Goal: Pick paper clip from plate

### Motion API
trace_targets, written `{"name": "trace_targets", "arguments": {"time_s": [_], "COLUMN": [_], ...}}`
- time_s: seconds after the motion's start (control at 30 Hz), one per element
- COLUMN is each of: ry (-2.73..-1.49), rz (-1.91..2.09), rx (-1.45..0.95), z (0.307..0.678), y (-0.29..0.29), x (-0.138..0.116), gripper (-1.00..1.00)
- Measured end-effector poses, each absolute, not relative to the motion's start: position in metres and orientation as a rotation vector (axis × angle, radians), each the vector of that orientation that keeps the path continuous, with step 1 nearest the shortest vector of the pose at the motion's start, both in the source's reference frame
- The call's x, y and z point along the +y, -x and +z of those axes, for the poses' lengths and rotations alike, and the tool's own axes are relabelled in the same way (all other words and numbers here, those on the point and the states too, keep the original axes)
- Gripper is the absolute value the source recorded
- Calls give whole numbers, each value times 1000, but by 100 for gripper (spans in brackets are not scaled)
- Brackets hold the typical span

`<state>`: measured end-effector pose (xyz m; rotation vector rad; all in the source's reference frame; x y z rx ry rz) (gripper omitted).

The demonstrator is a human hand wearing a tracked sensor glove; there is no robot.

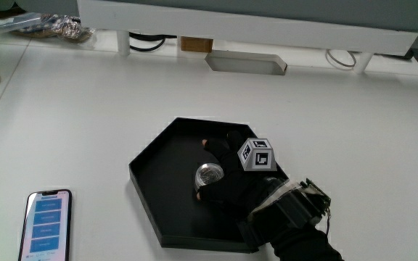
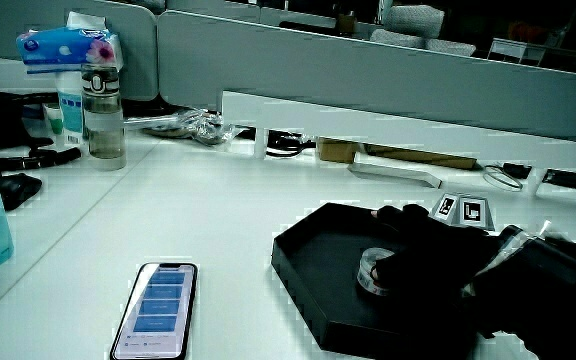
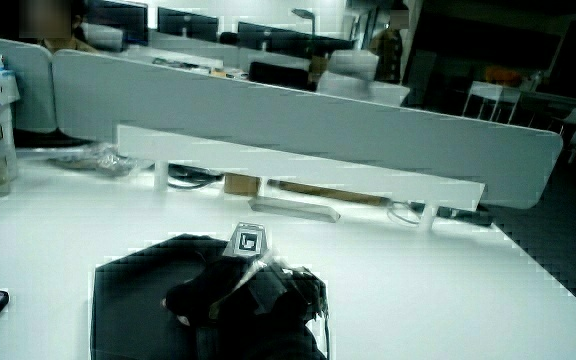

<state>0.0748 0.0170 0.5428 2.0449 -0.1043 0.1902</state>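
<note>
1. Hand (image 1: 231,174) lay inside the black plate (image 1: 158,163), its forearm crossing the rim nearest the person; the cube (image 1: 257,154) on its back faced up.
2. Its fingers were curled around a small shiny round thing (image 1: 210,175), which looked more like a roll or metal ring than a paper clip; in a side view the same pale ring (image 2: 373,272) sat against the glove, low on the plate floor.
3. No separate paper clip showed anywhere on the plate; it might have been hidden under the glove.
4. Whether the ring was lifted or resting could not be told.
5. To do this well, the pinch probably needed to close firmly on the ring's sides before rising, so that it would not slide across the smooth floor.
6. The lift should have gone straight up, clear of the rim, and away from the phone (image 1: 47,224) on the table beside the plate.
</note>
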Motion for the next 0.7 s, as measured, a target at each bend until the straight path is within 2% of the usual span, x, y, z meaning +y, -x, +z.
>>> {"name": "trace_targets", "arguments": {"time_s": [0.17,0.37,0.4,0.57,0.7], "ry": [-1998,-2023,-2009,-2137,-2142], "rz": [162,143,122,139,157], "rx": [-126,-170,-154,-122,-126], "z": [549,548,550,544,544], "y": [-71,-62,-61,-60,-59], "x": [21,22,24,22,21], "gripper": [0,0,8,50,83]}}
